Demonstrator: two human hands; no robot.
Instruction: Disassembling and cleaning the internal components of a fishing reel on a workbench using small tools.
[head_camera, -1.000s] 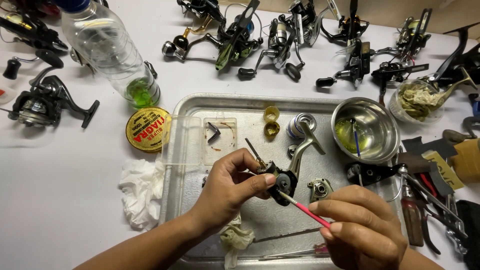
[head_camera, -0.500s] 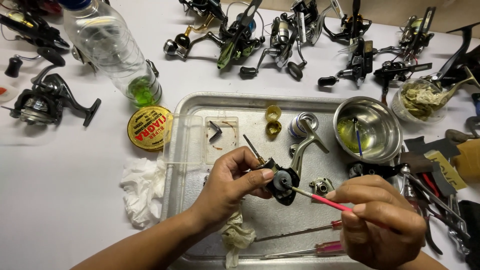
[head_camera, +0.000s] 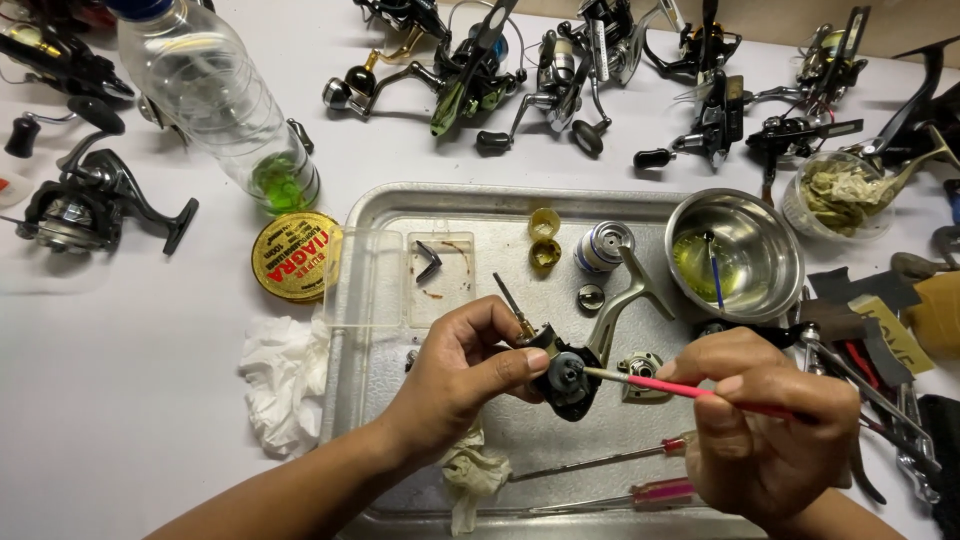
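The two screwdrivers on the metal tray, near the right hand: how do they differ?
The upper screwdriver has a thin shaft and a small pink handle; the lower screwdriver has a thicker pink handle. The upper one tilts upward to the right; the lower one lies nearly level. Both rest untouched on the metal tray.

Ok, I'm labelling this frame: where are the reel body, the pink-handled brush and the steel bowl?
reel body (head_camera: 566, 380), head view, dark side face.
pink-handled brush (head_camera: 660, 385), head view, mid handle.
steel bowl (head_camera: 775, 235), head view, inner right wall.
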